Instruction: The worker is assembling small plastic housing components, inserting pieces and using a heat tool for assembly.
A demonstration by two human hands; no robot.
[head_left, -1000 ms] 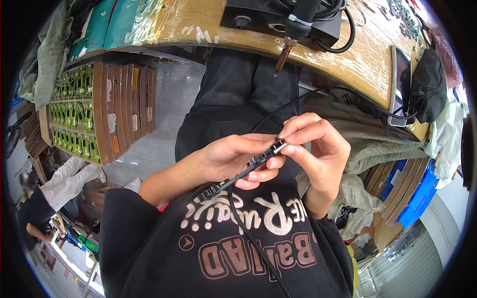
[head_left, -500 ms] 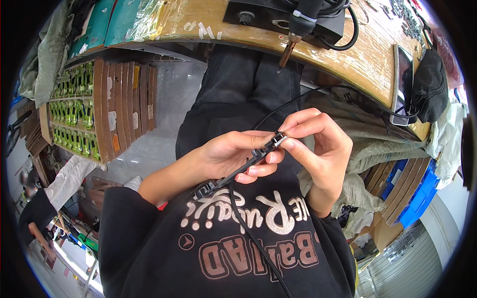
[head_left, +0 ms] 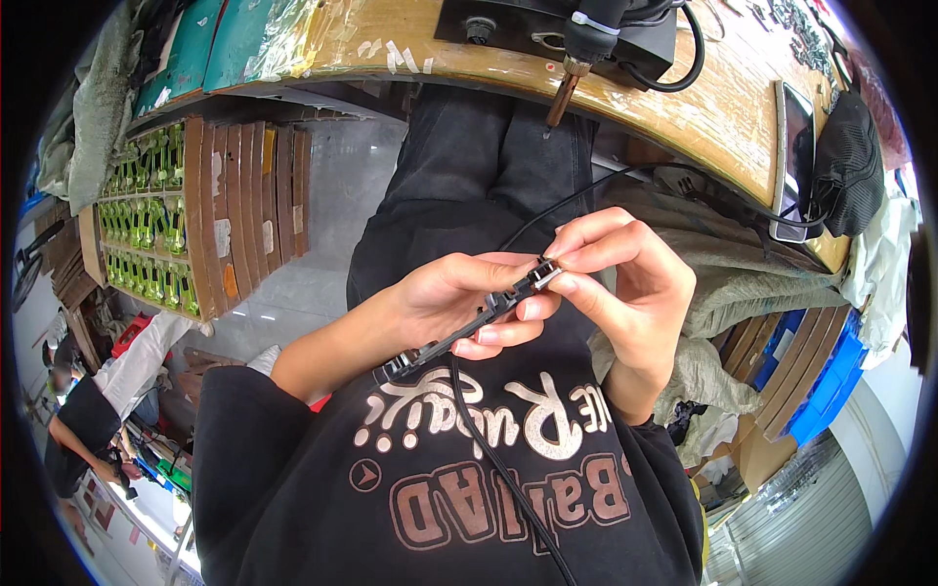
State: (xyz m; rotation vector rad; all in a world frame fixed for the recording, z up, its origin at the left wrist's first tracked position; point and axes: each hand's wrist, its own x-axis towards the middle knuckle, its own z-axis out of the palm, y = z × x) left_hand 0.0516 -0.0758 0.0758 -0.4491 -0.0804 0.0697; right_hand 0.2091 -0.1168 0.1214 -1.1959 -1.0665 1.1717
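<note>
The left hand (head_left: 454,298) grips a slim black strip (head_left: 442,345) between thumb and curled fingers, while the right hand (head_left: 630,283) pinches its upper end with thumb and forefinger; whether the pale bit (head_left: 550,278) at those fingertips is separate cannot be told. The strip slants in front of the black shirt (head_left: 293,469), off the tabletop (head_left: 723,127), and a black cable (head_left: 489,449) runs down the shirt beneath it. A corded tool (head_left: 591,39) pokes its copper-coloured tip past the tabletop's near edge, beside a black box (head_left: 503,29) set along that edge. At the near right corner lie a phone (head_left: 794,146) and a dark pouch (head_left: 848,166). Below the tabletop's left end stand trays (head_left: 200,220) holding green parts (head_left: 147,210)
</note>
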